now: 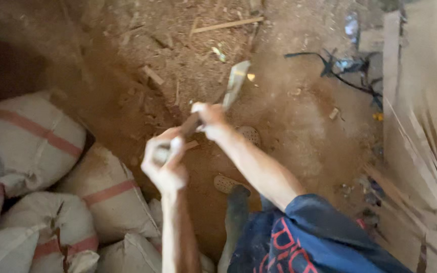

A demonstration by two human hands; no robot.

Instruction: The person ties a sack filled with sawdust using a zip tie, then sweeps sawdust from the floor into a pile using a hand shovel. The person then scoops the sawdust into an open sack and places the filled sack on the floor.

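Observation:
Both my hands grip a long-handled digging tool, a hoe or spade, raised over the sawdust-covered ground. My left hand (165, 162) closes around the lower end of the wooden handle (190, 124). My right hand (209, 117) holds the handle higher up, close to the metal blade (236, 81). The blade points up and away, blurred by motion. My sandalled feet (227, 183) stand on the reddish ground below the hands.
Several white sacks with red stripes (36, 136) lie piled at the left and lower left. Wooden planks (416, 146) lean along the right side. Loose wood scraps (226, 24) and a dark tangle of strips (347, 68) lie on the sawdust floor (289, 121).

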